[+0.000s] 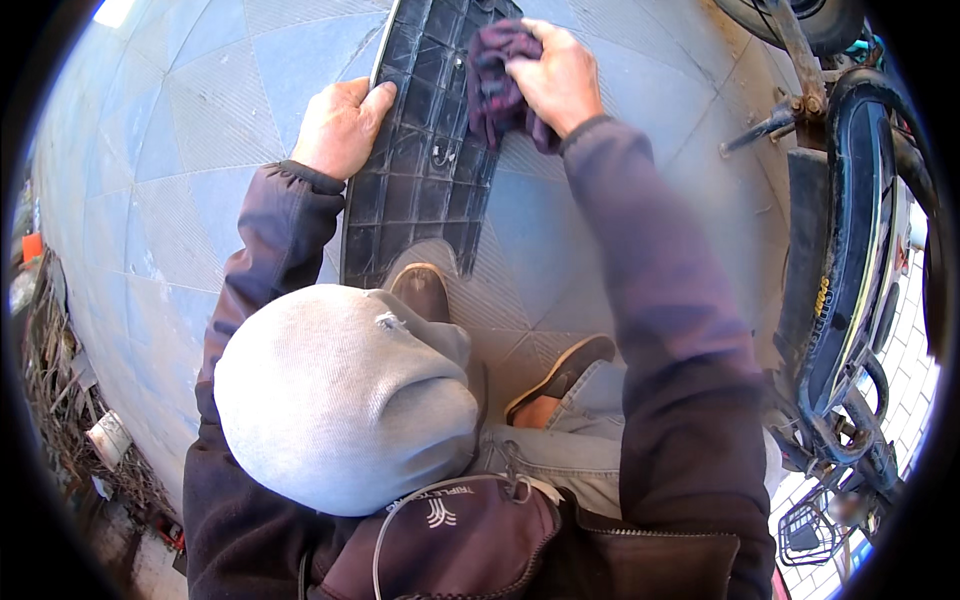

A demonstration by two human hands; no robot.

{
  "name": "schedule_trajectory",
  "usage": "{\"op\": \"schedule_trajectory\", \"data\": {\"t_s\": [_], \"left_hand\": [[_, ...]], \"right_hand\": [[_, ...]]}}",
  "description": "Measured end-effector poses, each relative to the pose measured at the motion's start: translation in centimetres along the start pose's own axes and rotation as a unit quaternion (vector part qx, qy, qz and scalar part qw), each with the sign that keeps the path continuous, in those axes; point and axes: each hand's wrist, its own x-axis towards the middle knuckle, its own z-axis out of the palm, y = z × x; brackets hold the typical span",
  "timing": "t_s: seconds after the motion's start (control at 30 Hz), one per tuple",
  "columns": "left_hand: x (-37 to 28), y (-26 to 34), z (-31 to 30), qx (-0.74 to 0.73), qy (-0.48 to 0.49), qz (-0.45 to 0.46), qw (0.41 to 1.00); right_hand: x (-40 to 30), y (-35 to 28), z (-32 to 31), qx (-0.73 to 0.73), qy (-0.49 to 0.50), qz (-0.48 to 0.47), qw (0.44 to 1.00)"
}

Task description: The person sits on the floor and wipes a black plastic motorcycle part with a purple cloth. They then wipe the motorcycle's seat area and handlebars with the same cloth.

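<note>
A long black plastic panel (416, 187) with a ribbed grid on its face stretches up and away from me, its near end by my shoe. My left hand (341, 124) grips the panel's left edge, thumb over the ribbed side. In my right hand (559, 75) is a bunched dark red and purple cloth (499, 82), which lies against the panel's right side near the far end. A small metal clip (444, 155) sits in one cell of the grid. The panel's far end runs out of the picture.
Blue-grey tiles (225, 112) cover the floor. A black-framed vehicle (847, 247) with a wheel (802, 19) stands at the right, a metal bar jutting toward me. Dry sticks (52, 375) and a white container (110, 439) lie at the left. My bent knee (337, 397) is below the panel.
</note>
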Motion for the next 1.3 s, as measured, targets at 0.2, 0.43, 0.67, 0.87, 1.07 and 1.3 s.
{"op": "schedule_trajectory", "data": {"t_s": [0.2, 0.43, 0.67, 0.87, 1.07, 1.3], "left_hand": [[0.2, -0.5, 0.2, -0.02, 0.01, 0.017, 1.0], [-0.6, -1.5, 0.4, -0.041, 0.015, -0.02, 0.999], [-1.2, 1.3, 0.4, -0.028, 0.006, -0.012, 1.0], [-1.4, 0.5, 0.7, -0.076, 0.011, -0.021, 0.997], [-0.9, -1.1, 0.8, -0.063, 0.025, -0.011, 0.998], [-0.5, -2.3, 0.8, -0.041, 0.028, -0.005, 0.999]], "right_hand": [[-0.8, -2.1, 3.0, 0.09, -0.04, -0.129, 0.987], [-9.3, -4.9, 2.7, 0.022, -0.08, -0.154, 0.985], [-1.0, -1.5, 4.4, -0.03, 0.08, -0.024, 0.996], [-1.8, -1.7, 4.9, 0.006, 0.017, -0.016, 1.0], [-7.8, -3.4, 4.3, 0.156, -0.11, -0.058, 0.98], [-12.3, -6.0, 2.8, 0.056, -0.214, -0.232, 0.947]]}}
